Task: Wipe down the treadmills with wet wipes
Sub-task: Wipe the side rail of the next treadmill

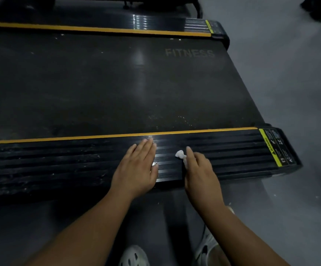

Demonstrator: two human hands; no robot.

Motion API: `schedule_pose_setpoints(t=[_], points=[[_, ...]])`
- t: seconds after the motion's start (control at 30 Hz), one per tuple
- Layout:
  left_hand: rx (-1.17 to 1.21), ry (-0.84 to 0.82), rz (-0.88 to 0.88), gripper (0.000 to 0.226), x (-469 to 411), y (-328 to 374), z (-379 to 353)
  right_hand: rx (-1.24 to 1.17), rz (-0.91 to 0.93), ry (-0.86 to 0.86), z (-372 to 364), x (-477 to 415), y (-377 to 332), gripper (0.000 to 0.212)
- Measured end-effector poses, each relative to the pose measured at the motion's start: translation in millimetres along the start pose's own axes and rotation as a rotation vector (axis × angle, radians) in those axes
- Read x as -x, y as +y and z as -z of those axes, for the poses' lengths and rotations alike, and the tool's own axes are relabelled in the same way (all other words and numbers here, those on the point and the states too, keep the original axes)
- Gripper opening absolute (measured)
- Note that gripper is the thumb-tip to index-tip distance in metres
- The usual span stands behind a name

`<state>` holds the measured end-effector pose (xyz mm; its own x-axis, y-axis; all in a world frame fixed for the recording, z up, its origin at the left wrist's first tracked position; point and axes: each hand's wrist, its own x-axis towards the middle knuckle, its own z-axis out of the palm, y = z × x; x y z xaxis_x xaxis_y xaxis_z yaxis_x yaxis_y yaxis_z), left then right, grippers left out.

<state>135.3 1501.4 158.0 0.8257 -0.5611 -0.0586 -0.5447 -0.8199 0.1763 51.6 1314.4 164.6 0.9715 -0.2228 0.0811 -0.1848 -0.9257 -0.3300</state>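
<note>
A black treadmill (117, 83) lies across the view, its dark belt marked "FITNESS". Its near ribbed side rail (232, 150) has a yellow stripe along the belt edge. My left hand (138, 166) rests flat on this rail with straight fingers. My right hand (200, 169) is on the rail just to the right and holds a small crumpled white wet wipe (180, 155) against the ribs, the wipe poking out by the index finger.
The far side rail (98, 29) with its yellow stripe runs along the top. Grey floor (290, 83) lies to the right past the treadmill's end cap (278, 148) with warning labels. My feet in pale clogs (134, 256) stand on the floor below the rail.
</note>
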Motion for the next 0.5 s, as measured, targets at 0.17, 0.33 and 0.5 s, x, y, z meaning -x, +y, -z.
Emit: schedule_pose_setpoints(t=[0.17, 0.33, 0.5], points=[[0.0, 0.005, 0.001, 0.073, -1.2, 0.9, -1.3, -0.073, 0.072, -0.011, -12.8, -16.1, -2.1, 0.04], [-0.011, 0.001, 0.006, 0.07, -1.4, 2.2, -0.1, 0.015, 0.391, -0.118, -15.9, 33.5, 11.6, 0.052], [0.003, -0.003, 0.006, 0.073, -3.3, 2.0, 0.3, 0.02, 0.102, -0.059, -6.7, -12.4, 27.7, 0.061]])
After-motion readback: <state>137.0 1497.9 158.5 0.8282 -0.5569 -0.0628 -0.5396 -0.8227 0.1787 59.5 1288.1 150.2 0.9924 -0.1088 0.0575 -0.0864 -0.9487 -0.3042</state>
